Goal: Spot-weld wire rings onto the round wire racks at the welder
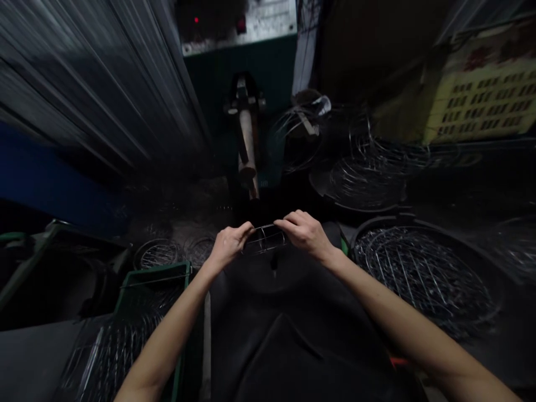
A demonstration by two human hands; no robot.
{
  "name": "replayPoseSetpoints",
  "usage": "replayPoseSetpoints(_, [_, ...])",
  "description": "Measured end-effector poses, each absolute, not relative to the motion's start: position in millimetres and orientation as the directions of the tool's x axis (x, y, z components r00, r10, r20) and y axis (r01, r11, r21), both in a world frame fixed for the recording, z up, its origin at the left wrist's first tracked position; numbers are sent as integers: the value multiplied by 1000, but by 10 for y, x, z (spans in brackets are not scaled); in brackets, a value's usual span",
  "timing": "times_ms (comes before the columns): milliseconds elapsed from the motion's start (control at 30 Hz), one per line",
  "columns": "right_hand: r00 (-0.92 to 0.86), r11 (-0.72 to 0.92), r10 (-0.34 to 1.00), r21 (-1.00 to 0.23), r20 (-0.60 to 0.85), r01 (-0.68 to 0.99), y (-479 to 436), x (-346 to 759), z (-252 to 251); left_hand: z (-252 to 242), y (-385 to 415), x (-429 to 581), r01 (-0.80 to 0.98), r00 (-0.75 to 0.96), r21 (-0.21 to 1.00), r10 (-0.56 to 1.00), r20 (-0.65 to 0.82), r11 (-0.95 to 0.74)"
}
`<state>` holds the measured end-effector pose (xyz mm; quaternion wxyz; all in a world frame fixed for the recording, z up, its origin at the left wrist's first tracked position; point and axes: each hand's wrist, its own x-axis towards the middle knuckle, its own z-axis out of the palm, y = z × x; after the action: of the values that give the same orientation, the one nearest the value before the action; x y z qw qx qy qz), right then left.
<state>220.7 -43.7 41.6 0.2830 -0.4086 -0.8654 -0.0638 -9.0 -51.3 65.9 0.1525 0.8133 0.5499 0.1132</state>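
A small curved section of welded wire mesh (264, 239) spans the short gap between the person's hands, held just above a dark apron (285, 335) on the lap. The left hand (229, 244) has one end and the right hand (305, 234) the other. The fingers (288, 223) of both hands are curled and pressed together, pinching the wires at each end.

To the right, a large round wire rack (422, 279) lies in a dark round tub (377, 228), close beside the right forearm. More round wire racks (364, 178) are heaped farther ahead, behind the hands. To the left, two small round wire racks (157, 254) sit just past a green crate (153, 269), and flat wire mesh (113, 352) fills the near left corner of the view, below the crate's rim.

Straight ahead stands an upright hand-operated press (247, 145) with a pale post — its exact type is hard to tell in the dim light. A corrugated metal sheet (92, 84) runs up the left side.
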Motion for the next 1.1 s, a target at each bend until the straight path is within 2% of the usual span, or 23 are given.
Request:
replayPoseSetpoints(133, [-478,693,663,-230,575,683,-245,2100,395,611,-378,-156,789,372,514,927,36,-337])
replayPoseSetpoints(300, [-423,705,677,-363,603,610,-23,1989,336,512,-179,-224,781,328,548,943,48,-299])
replayPoseSetpoints(467, [-449,700,682,-336,578,630,160,1959,221,398,2,-256,779,328,544,942,70,-311])
replayPoseSetpoints(767, [-341,653,646,-264,683,710,306,1918,88,223,243,-232,797,274,530,956,107,-288])
replayPoseSetpoints(1000, [-220,642,711,-489,668,591,431,1899,-61,136,351,-276,760,264,571,950,167,-311])
replayPoseSetpoints(1100, [-192,632,724,-526,662,570,455,1888,-41,110,392,-288,757,267,574,949,166,-313])
